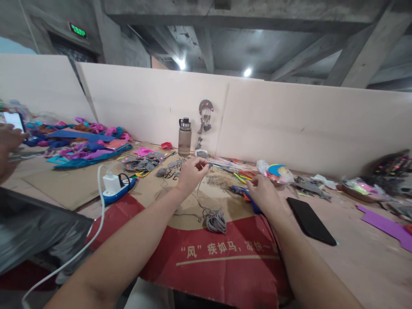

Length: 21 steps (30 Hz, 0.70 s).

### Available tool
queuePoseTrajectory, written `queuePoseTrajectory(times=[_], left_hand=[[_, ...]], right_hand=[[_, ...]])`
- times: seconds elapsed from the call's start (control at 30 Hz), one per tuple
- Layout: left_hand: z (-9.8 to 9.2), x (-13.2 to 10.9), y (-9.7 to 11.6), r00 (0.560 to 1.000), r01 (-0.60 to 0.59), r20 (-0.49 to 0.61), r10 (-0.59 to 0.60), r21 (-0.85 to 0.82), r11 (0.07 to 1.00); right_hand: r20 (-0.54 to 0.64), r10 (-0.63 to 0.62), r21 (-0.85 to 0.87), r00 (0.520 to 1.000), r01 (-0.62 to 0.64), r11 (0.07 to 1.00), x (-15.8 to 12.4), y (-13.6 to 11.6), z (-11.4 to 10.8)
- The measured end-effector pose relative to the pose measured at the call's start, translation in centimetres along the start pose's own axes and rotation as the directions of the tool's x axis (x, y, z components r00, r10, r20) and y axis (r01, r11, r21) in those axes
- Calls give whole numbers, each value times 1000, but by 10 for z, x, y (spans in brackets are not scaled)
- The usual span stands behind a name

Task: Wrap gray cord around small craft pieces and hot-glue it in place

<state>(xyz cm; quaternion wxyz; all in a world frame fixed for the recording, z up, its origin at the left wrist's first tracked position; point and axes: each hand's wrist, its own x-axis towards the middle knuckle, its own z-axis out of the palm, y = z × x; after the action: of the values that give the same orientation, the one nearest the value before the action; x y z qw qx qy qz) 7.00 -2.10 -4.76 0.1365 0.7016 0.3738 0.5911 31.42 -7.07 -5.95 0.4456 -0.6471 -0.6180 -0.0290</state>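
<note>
My left hand (191, 172) is raised over the cardboard sheet (225, 253), fingers pinched on a grey cord that hangs down to a loose grey coil (216, 220). My right hand (264, 194) is lower and to the right, fingers curled near a blue-handled tool (240, 189); I cannot make out whether it holds anything. Thin sticks and coloured craft pieces (238, 168) lie just beyond both hands.
A black phone (310, 220) lies right of my right arm. A smoky water bottle (184, 137) and a grey hanging ornament (205, 120) stand at the white partition. A white charger on a blue power strip (116, 185) is left. Another person's hand with a phone (11, 128) is far left.
</note>
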Motion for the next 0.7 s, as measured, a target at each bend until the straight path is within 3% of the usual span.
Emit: queuePoseTrajectory(times=[0.1, 0.17, 0.3, 0.4, 0.5, 0.6, 0.7], left_hand=[[1, -3, 4, 992, -127, 19, 126, 100, 987], [1, -4, 5, 983, -184, 21, 182, 134, 974], [0, -4, 4, 974, -222, 0, 225, 156, 962], [1, -4, 5, 986, -163, -29, 166, 96, 982], [4, -5, 8, 999, -26, -24, 26, -30, 999], [6, -7, 13, 991, 131, 31, -128, -173, 976], [8, -8, 16, 976, 216, 78, -202, -277, 936]], right_hand=[[58, 23, 409, 998, -44, 911, -6, -42, 16], [172, 29, 695, 985, -142, 705, -10, -68, 32], [385, 58, 864, 921, -382, 329, -15, -101, 57], [419, 60, 886, 906, -422, 191, -17, -108, 61], [400, 71, 888, 914, -406, 216, -19, -106, 59], [321, 102, 869, 942, -335, 365, -20, -100, 59], [246, 91, 830, 965, -258, 494, -19, -94, 61]])
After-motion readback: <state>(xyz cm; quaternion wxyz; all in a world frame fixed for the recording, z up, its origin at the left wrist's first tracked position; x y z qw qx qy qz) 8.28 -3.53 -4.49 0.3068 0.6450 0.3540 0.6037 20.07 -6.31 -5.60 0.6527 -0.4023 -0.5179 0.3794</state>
